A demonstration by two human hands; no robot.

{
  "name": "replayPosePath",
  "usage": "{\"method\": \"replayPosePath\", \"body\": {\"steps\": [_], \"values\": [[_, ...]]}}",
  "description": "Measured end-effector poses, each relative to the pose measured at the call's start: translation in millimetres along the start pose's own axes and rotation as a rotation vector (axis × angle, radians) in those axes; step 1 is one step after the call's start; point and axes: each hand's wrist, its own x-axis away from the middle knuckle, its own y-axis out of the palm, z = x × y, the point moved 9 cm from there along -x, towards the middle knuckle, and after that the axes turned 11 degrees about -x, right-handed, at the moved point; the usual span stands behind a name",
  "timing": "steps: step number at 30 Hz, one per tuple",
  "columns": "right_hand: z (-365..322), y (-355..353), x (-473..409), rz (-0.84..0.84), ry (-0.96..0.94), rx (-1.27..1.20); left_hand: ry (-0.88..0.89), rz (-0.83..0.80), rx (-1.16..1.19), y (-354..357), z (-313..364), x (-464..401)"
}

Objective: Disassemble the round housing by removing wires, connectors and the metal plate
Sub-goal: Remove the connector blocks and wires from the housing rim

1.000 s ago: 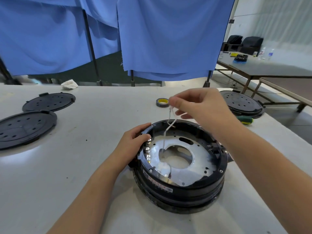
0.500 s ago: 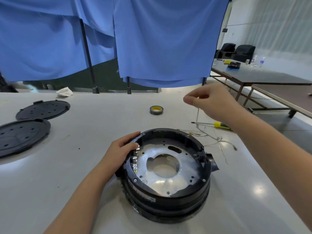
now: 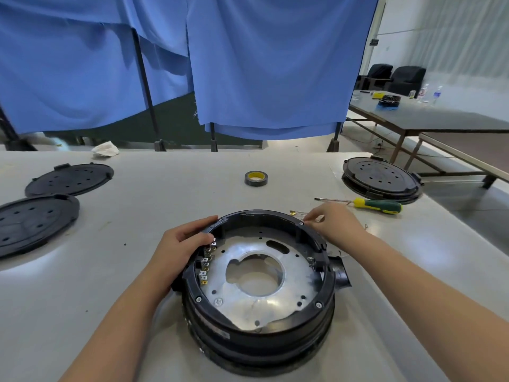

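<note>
Round housing [image 3: 259, 288] sits at lower centre of the frame, metal plate [image 3: 264, 296] inside. Left hand [image 3: 179, 244] still grips the upper-left rim. Right hand [image 3: 334, 224], raised 0.5 s ago, is now down by the upper-right rim, fingertips pinched on thin wires [image 3: 298, 214] on the table [image 3: 165, 205]. Screwdriver [image 3: 377, 205] lies at right.

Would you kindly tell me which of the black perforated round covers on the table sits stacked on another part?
The cover at the far right, beyond the screwdriver; the two left covers lie flat.
</note>
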Motion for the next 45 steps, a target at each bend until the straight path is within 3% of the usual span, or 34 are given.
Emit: {"method": "replayPosePath", "body": {"steps": [9, 13, 16, 19, 23, 27, 30, 33, 36, 39, 45], "values": [[12.5, 5.0, 1.4, 0.056, 0.039, -0.033, 0.005, 0.020, -0.028, -1.8, -3.2, -5.6], [-7.9, -11.7, 22.9, 0.191, -0.076, -0.329, -0.003, -0.029, -0.044, -0.4, -3.8, -6.4], [-17.4, -5.1, 40.7, 0.109, -0.064, -0.644, -0.008, -0.048, -0.045, -0.1, -3.9, -6.1], [-23.5, 9.2, 52.7, 0.001, -0.054, -0.714, -0.008, -0.046, -0.061, 1.0, -0.6, -5.9], [-24.8, 12.3, 59.3, 0.014, -0.042, -0.798, 0.035, -0.061, -0.218, 4.0, 19.4, -9.2], [-19.0, 11.9, 61.7, -0.028, -0.017, -0.866, 0.239, 0.053, -0.801, 10.2, 73.2, -4.8], [-13.5, 12.9, 63.8, -0.054, -0.006, -0.948, 0.322, 0.016, -0.696, 50.4, 109.7, 14.3], [-11.4, 13.4, 66.0, -0.022, -0.061, -1.028, 0.194, -0.271, -0.659, 121.6, 103.2, 25.5], [-8.3, 13.5, 66.5, 0.007, -0.096, -1.028, -0.148, -0.489, -0.567, 162.8, 70.9, 25.5], [-0.7, 19.3, 65.4, -0.004, -0.020, -1.150, -0.319, -0.518, -0.462, 171.4, 53.3, 19.4], [7.8, 30.5, 60.9, -0.006, 0.088, -1.263, -0.437, -0.596, -0.399, 187.3, 27.4, 21.0]]}}
